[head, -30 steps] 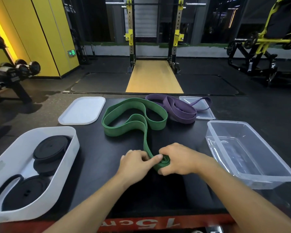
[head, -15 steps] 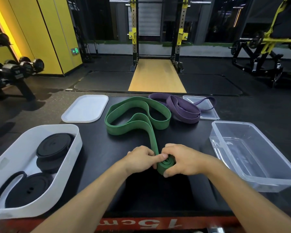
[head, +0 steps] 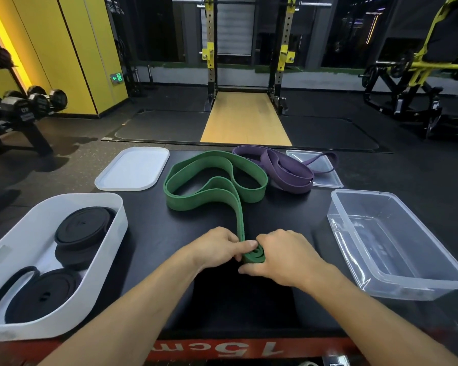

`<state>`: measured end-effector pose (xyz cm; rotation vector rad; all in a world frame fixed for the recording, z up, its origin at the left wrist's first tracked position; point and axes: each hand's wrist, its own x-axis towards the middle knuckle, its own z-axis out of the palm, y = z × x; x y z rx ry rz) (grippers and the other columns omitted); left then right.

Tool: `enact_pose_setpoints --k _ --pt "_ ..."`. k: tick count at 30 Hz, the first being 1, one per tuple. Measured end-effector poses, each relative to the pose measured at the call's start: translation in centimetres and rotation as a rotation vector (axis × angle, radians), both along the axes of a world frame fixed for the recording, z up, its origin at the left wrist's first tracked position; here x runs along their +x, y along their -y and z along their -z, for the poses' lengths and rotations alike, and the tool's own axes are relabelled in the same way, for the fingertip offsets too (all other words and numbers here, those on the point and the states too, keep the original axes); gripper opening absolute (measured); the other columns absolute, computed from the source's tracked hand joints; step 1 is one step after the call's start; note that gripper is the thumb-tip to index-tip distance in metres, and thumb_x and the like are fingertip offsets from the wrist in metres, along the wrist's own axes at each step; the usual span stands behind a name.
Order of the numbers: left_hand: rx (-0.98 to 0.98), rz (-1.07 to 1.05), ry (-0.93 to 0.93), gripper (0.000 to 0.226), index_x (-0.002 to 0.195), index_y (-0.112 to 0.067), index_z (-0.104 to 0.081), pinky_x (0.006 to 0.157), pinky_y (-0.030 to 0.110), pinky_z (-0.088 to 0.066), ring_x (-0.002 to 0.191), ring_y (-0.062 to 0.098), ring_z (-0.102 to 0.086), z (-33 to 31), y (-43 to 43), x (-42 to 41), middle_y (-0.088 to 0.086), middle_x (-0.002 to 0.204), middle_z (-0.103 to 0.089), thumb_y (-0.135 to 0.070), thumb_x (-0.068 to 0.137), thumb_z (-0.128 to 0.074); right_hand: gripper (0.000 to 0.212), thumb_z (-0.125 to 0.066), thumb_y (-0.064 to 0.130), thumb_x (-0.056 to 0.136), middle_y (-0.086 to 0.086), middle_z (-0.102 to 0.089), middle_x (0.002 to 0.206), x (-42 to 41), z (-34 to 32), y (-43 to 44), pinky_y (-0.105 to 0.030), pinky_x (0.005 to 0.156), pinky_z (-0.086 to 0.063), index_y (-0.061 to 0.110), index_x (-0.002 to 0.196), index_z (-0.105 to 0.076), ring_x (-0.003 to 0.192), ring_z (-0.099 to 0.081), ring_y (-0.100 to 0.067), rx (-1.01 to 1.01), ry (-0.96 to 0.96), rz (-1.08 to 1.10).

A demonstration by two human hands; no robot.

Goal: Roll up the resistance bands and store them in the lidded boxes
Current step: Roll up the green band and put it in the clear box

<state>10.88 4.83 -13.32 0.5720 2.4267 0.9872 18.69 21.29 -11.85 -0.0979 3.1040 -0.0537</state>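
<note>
Rolling step in hand: left hand (head: 214, 247) and right hand (head: 283, 257), each with a pinching grip on the coil (head: 254, 255) of the green band (head: 214, 188) on the bench (head: 148, 247), slack lying beyond; the next move likely calls for winding that slack in evenly.

dim gym, warm yellow glow far left, soft shadows, glare on clear box (head: 397, 249), wide-angle edge bending.

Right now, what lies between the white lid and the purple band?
Loose loops of the green band lie between them, in the head view.
</note>
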Motion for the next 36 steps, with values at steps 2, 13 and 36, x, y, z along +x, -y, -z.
enact_pose_setpoints --k 2,13,36 --pt "0.005 0.004 -0.04 0.056 0.069 -0.016 -0.053 0.086 0.033 -0.042 0.077 0.01 -0.049 0.8 0.2 0.2 -0.006 0.081 -0.053 -0.066 0.094 -0.058 0.056 -0.06 0.082 0.079 0.005 -0.064 0.089 -0.5 0.1 -0.3 -0.035 0.069 -0.038 0.027 0.085 -0.05 0.084 -0.06 -0.023 -0.017 0.014 -0.049" --pt "0.102 0.013 0.0 0.058 0.072 -0.014 -0.057 0.1 0.041 -0.034 0.075 -0.001 -0.051 2.0 0.7 0.1 -0.011 0.066 -0.055 -0.068 0.094 -0.054 0.045 -0.084 0.055 0.074 0.01 -0.057 0.09 -3.2 -0.8 -1.8 -0.037 0.077 -0.05 0.033 0.082 -0.045 0.088 -0.056 -0.016 -0.143 0.277 -0.186" --pt "0.175 0.012 0.102 0.055 0.072 -0.025 -0.052 0.089 0.039 -0.04 0.067 0.006 -0.049 2.3 1.0 -0.5 -0.012 0.068 -0.056 -0.079 0.079 -0.059 0.055 -0.072 0.069 0.077 0.008 -0.052 0.08 -0.6 -0.5 0.2 -0.035 0.065 -0.036 0.026 0.074 -0.039 0.076 -0.051 -0.02 -0.173 -0.052 0.038"
